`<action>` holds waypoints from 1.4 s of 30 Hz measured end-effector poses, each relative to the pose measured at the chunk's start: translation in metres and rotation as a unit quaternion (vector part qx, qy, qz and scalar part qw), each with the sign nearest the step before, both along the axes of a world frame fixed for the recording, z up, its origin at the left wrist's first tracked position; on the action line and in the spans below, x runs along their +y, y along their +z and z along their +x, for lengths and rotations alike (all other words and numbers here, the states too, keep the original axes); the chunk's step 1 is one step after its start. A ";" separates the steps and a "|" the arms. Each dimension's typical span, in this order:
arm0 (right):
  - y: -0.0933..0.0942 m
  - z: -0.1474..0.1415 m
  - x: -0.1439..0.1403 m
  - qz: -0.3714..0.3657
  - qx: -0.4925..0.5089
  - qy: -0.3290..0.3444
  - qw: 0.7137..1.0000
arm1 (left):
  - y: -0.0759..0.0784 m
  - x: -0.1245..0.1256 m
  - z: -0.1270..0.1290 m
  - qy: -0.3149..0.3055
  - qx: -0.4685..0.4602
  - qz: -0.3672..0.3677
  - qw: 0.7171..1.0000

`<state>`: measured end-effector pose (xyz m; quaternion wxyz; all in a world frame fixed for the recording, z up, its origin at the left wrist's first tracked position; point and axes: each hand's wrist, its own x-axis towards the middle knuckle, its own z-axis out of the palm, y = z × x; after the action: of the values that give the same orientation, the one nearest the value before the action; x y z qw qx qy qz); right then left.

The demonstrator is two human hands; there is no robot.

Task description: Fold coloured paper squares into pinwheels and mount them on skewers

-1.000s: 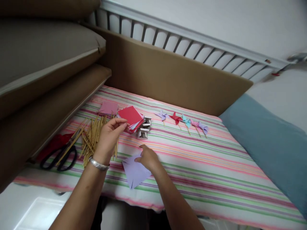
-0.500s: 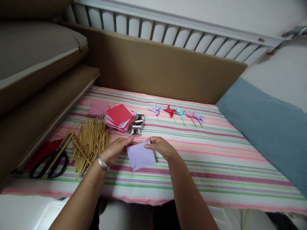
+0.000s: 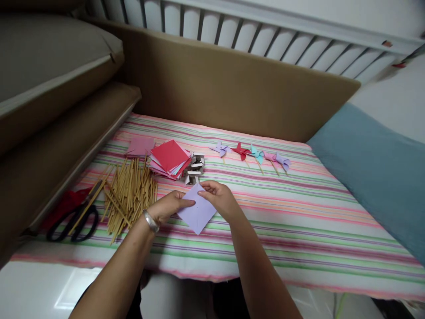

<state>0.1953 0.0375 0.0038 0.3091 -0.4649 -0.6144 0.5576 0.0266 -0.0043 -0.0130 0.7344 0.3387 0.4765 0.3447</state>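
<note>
A square of lavender paper (image 3: 197, 213), one corner toward me, is held between both hands above the striped cloth. My left hand (image 3: 171, 205) pinches its left side, thumb on top. On the upper right edge my right hand (image 3: 217, 197) grips it, thumb on top and fingers behind. Just beyond the hands are small boxes with silvery metal pieces (image 3: 195, 167), too small to make out. Left of these lies a stack of coloured paper squares (image 3: 170, 157), red on top. A heap of thin wooden sticks (image 3: 131, 192) is near my left wrist.
Several paper pinwheels on sticks (image 3: 241, 151) lie in a row at the back. Black-handled scissors (image 3: 76, 221) and something red (image 3: 63, 206) are at the left. Pink paper (image 3: 141, 146) sits behind the sticks. A brown panel (image 3: 232, 84) stands along the back of the striped cloth (image 3: 315, 212).
The lavender paper has been turned so a corner points toward me. My left hand has moved from its edge onto its face, thumb on top. The camera view has shifted slightly.
</note>
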 end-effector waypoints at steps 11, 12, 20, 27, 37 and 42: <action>-0.007 0.009 0.003 -0.055 0.076 -0.026 0.995 | 0.004 -0.004 -0.016 0.056 -0.043 0.019 0.997; -0.006 0.008 0.002 -0.065 0.082 -0.027 0.994 | 0.004 -0.004 -0.016 0.054 -0.044 0.019 0.997; -0.003 0.008 -0.001 -0.123 0.078 -0.004 0.989 | 0.004 -0.001 -0.014 0.052 -0.047 0.016 0.997; -0.003 0.008 -0.002 -0.112 0.090 -0.005 0.990 | 0.000 -0.001 -0.013 0.040 -0.051 0.022 0.998; -0.001 0.008 -0.003 -0.101 0.086 -0.020 0.991 | -0.002 -0.001 -0.011 0.029 -0.054 0.033 0.998; -0.006 0.008 0.000 -0.091 0.096 -0.032 0.991 | 0.001 -0.001 -0.010 0.071 -0.064 0.011 0.995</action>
<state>0.2033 0.0372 -0.0025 0.3405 -0.4551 -0.5133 0.6430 0.0163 -0.0049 -0.0121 0.7335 0.2892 0.4475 0.4221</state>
